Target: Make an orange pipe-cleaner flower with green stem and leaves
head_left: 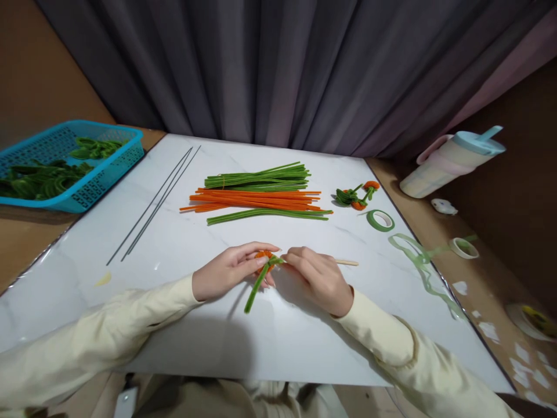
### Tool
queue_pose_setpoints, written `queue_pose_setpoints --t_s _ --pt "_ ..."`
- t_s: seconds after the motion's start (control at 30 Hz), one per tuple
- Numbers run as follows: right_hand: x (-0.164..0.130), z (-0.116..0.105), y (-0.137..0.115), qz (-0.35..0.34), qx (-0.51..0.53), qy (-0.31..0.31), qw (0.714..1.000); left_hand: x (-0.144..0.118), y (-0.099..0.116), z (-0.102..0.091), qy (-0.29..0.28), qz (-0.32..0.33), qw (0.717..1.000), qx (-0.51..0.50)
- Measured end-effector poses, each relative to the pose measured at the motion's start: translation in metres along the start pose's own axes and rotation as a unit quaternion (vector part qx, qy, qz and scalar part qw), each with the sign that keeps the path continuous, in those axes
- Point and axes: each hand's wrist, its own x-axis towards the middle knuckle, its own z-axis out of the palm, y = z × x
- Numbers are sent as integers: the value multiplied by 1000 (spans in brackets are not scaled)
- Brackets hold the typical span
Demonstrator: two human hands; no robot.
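Chenille piece (267, 267) between left fingers (251, 267)

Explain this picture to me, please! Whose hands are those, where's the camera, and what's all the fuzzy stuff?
There's no robot here, just one person's bare hands. The camera is worn on their head, so you see forward and down, almost as they do.

The left hand holds a fuzzy orange piece. The right hand pinches at a green strip against it.

On the white table lie green sticks, orange sticks, thin dark rods and a roll of green tape. A blue basket on the left holds curly green pieces. On the right stands a tilted-looking cup with a straw.
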Motion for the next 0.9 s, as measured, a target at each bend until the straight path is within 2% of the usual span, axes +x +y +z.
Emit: queue_pose_setpoints --t_s 0.1,0.17,0.27,0.47,0.7,0.9 --pt "4 -4 -5 126 144 19 981 -3 2 3 11 44 999 20" --pt "7 -6 -10 156 198 30 967 -5 4 5 5 62 998 8" --pt "7 -7 -17 160 194 51 966 -5 5 7 -10 63 998 -24" --pt "-3 -1 -18 82 86 76 990 -5 4 6 -37 31 998 -42" --pt "-4 1 -14 2 -12 52 999 -4 2 6 -45 13 996 -72" --pt "1 -6 -4 -153 -118 10 981 -4 8 7 -51 -20 994 -97"
